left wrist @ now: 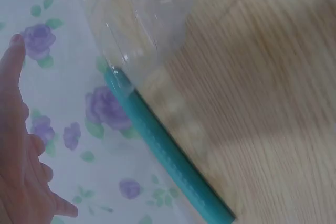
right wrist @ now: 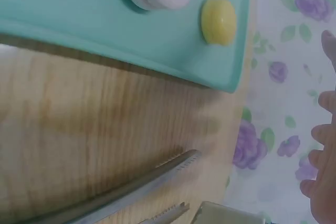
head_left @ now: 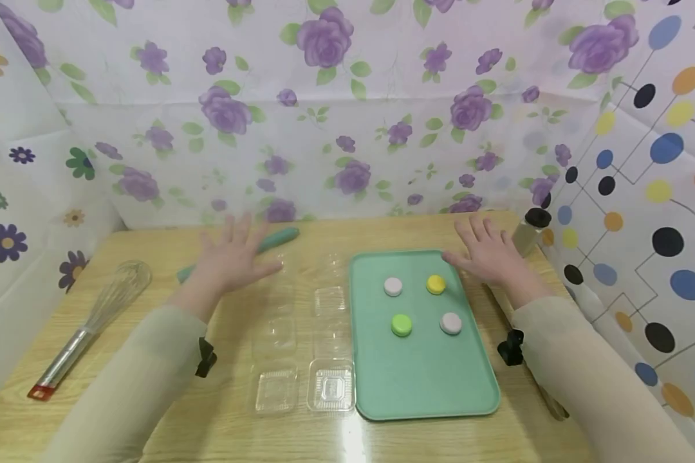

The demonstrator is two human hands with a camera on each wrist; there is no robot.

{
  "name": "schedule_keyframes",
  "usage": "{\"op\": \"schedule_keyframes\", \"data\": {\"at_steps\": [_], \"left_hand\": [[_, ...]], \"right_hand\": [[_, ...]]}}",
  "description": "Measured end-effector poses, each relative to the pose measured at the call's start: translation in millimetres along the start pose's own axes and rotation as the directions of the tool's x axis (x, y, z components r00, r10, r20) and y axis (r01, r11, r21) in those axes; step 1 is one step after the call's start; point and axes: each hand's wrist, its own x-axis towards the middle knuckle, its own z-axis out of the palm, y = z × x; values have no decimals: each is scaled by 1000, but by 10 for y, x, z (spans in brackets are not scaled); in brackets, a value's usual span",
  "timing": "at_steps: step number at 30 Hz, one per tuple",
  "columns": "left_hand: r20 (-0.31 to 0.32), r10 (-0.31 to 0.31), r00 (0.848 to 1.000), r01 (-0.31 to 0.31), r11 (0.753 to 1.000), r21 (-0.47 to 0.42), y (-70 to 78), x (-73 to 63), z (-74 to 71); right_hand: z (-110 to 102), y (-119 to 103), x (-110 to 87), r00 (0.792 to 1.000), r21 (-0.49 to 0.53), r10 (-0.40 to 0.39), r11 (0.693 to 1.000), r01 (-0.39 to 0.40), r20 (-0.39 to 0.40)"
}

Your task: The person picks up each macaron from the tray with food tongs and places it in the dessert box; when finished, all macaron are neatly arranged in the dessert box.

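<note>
My left hand hovers with spread fingers above a teal rolling pin and holds nothing. Beside it, clear plastic boxes stand in two columns. Over the far right corner of a green tray, my right hand is held out with its fingers spread, also holding nothing. On the tray sit a yellow macaron, a green macaron and two pale pink macarons. Metal tongs lie right of the tray, partly hidden by my right forearm in the head view.
A whisk with a red-tipped handle lies at the left of the wooden table. By the back right corner is a black-capped jar. Patterned cloths hang at the back and both sides.
</note>
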Motion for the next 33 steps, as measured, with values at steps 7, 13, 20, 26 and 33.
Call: {"op": "schedule_keyframes", "data": {"at_steps": [7, 13, 20, 26, 33], "left_hand": [[-23, 170, 985, -170, 985, 14, 318, -111, 54], [-52, 233, 971, -232, 972, 30, 515, -214, 151], [-75, 322, 944, -324, 946, -13, 712, -413, 262], [-78, 419, 905, -419, 908, 16, 821, -582, 405], [-3, 482, 876, -481, 875, -51, 863, -742, 527]], "right_hand": [[108, -110, -129, 997, -55, -71, 996, 72, 26], [204, -227, -213, 990, -54, -139, 989, 140, 19], [365, -368, -316, 974, -48, -226, 973, 226, 0], [506, -479, -386, 953, -49, -303, 952, 302, -16], [630, -578, -431, 935, -38, -351, 936, 349, -47]]}}
